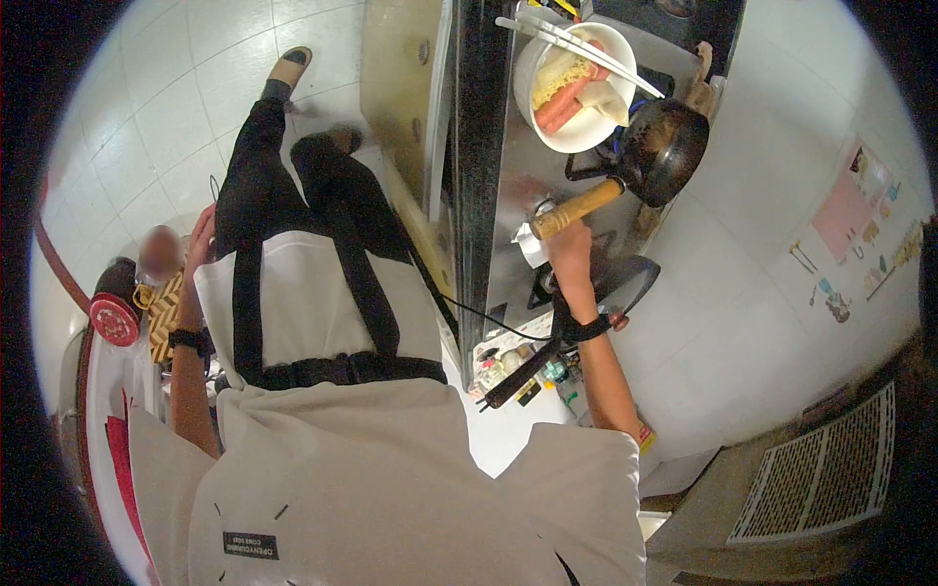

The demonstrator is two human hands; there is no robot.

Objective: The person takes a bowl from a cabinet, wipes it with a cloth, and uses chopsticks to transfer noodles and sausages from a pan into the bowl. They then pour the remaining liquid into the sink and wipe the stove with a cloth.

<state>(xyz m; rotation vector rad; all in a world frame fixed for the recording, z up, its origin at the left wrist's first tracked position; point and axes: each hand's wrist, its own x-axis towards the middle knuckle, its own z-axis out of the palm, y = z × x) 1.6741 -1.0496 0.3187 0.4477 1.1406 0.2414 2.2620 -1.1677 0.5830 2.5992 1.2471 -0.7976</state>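
My right hand point(571, 256) is low over the steel stove top, its fingers closed on a crumpled white tissue or cloth point(531, 246). Just beyond it is the wooden handle point(578, 208) of a dark saucepan point(664, 151). A white bowl point(526, 86) holds sausages, noodles and pale pieces, with white chopsticks point(586, 57) across it. Beside my right wrist lies a dark frying pan point(630, 283). My left hand point(202, 234) hangs by my left thigh, partly hidden by my clothes; its fingers are too unclear to read.
Cabinet fronts point(405, 107) run below the dark counter edge. A black cable point(489, 320) crosses near small containers point(532, 371). On my left are a round red object point(114, 319) and a zigzag-patterned item point(164, 317). A tiled wall with stickers stands behind the stove.
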